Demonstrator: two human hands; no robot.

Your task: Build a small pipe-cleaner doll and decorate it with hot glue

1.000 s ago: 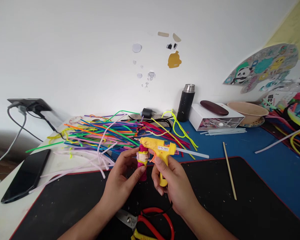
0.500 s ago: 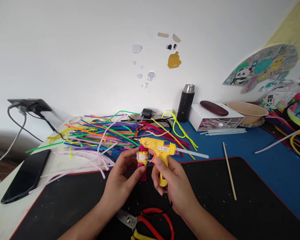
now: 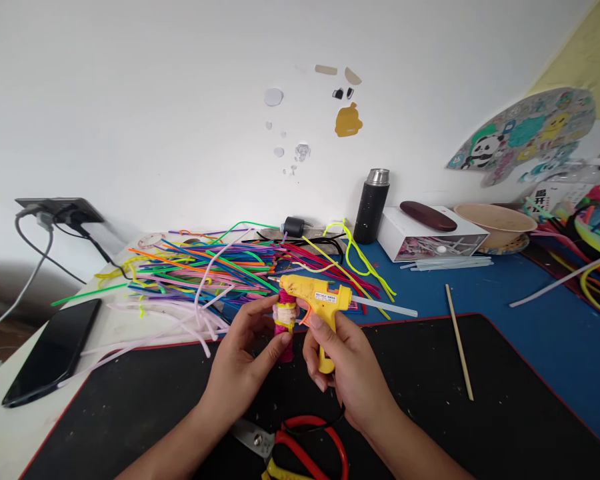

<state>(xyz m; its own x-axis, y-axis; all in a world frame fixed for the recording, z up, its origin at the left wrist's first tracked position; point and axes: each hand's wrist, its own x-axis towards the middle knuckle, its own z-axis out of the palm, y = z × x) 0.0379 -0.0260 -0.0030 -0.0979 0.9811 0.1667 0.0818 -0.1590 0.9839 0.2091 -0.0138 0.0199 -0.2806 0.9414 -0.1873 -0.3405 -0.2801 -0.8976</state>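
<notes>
My left hand (image 3: 247,350) pinches a small upright bundle of pipe cleaners (image 3: 285,317), magenta at top and bottom with a pale pink middle and yellow bands. In my right hand (image 3: 347,353) is a yellow hot glue gun (image 3: 313,293), gripped by its handle with fingers near the orange trigger. Its nozzle points left, just above the bundle's top; whether the two touch I cannot tell. A clear glue stick (image 3: 385,307) sticks out of the gun's back. Below my hands lie scissors (image 3: 325,437) with red and yellow handles, partly cut off by the frame's lower edge.
Loose coloured pipe cleaners (image 3: 215,267) spread behind my hands. A wooden stick (image 3: 460,343) lies on the black mat (image 3: 405,413). At the back stand a black flask (image 3: 371,207), a white box (image 3: 395,233) and a beige bowl (image 3: 495,219). A phone (image 3: 55,350) lies left.
</notes>
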